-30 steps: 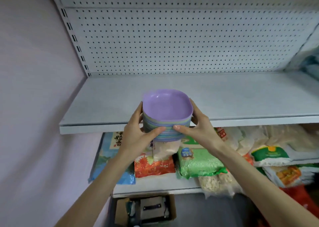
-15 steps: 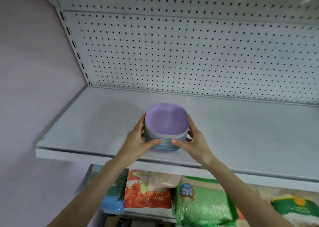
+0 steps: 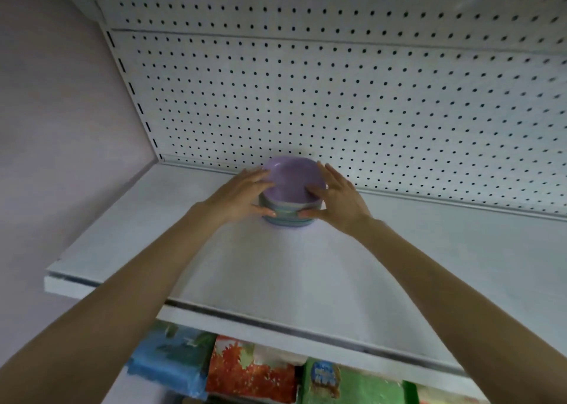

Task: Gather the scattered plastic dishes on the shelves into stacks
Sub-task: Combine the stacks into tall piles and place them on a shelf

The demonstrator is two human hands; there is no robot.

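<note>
Resting on the shelf [image 3: 306, 268], w/ one stack of plastic dishes [image 3: 291, 195] set near the pegboard back [image 3: 337, 103].

Stack is cupped from both sides: left hand [image 3: 242, 196] and right hand [image 3: 339, 199] are pressed flat against it, thumbs hooked low on the front, fingers loosely spread, so the grip is closed on the stack, lightly. A purple dish is seen on top, striped rims below. No loose dishes are seen on this shelf; gathering here is judged approx. done, only release left. Food bags [image 3: 254, 373] are stored below.
</note>
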